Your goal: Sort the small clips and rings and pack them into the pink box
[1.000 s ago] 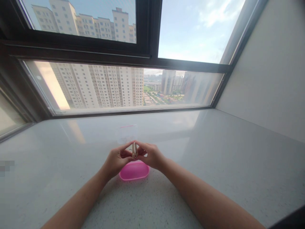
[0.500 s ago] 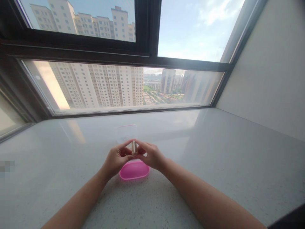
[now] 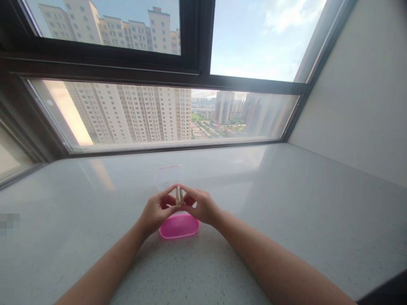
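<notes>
My left hand (image 3: 158, 212) pinches a small, narrow tan piece (image 3: 177, 196) between thumb and fingertips, holding it upright. A similar tan piece (image 3: 181, 196) stands upright in the pinch of my right hand (image 3: 201, 206). The two pieces are side by side, with a thin gap between their upper parts; whether they touch lower down I cannot make out. They are too small to name. Both hands meet at the fingertips, just beyond a pink oval tray (image 3: 179, 228) with a raised rim, whose far edge is partly covered by the hands.
A clear plastic bag (image 3: 170, 174) with a pink strip along its top lies on the speckled pale sill (image 3: 178, 271) behind my hands. Dark-framed windows (image 3: 178, 148) rise at the back, and a white wall (image 3: 356, 106) stands to the right.
The two pieces have turned slightly in my fingertips, and my right thumb has shifted a little toward the left one. The tray and bag stay where they were.
</notes>
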The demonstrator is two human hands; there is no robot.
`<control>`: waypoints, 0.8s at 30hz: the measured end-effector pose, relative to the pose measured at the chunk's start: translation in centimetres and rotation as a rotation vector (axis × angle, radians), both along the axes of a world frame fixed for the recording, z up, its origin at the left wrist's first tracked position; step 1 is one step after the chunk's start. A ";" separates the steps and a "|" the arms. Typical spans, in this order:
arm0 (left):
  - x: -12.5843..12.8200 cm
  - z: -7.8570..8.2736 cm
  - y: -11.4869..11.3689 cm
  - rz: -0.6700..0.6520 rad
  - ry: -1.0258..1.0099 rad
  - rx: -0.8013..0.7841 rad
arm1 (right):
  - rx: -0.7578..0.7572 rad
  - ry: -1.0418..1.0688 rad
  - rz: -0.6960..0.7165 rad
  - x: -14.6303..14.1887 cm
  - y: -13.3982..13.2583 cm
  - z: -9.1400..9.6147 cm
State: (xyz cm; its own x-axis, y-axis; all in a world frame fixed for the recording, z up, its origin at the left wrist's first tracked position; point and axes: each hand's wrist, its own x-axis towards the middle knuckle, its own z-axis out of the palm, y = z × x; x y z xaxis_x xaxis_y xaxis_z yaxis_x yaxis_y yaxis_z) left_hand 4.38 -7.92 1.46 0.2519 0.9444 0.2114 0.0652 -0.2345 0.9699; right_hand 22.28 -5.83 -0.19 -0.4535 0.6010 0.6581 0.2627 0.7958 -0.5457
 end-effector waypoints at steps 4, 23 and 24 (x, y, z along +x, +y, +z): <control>-0.1 -0.1 0.1 0.000 -0.026 -0.003 | -0.007 -0.035 0.005 0.2 0.2 -0.2; 0.1 0.3 -0.2 -0.164 -0.144 -0.215 | 0.000 -0.229 -0.108 0.5 0.2 0.2; 0.2 0.4 -0.2 -0.155 -0.154 -0.220 | 0.004 -0.229 -0.117 0.5 0.2 0.2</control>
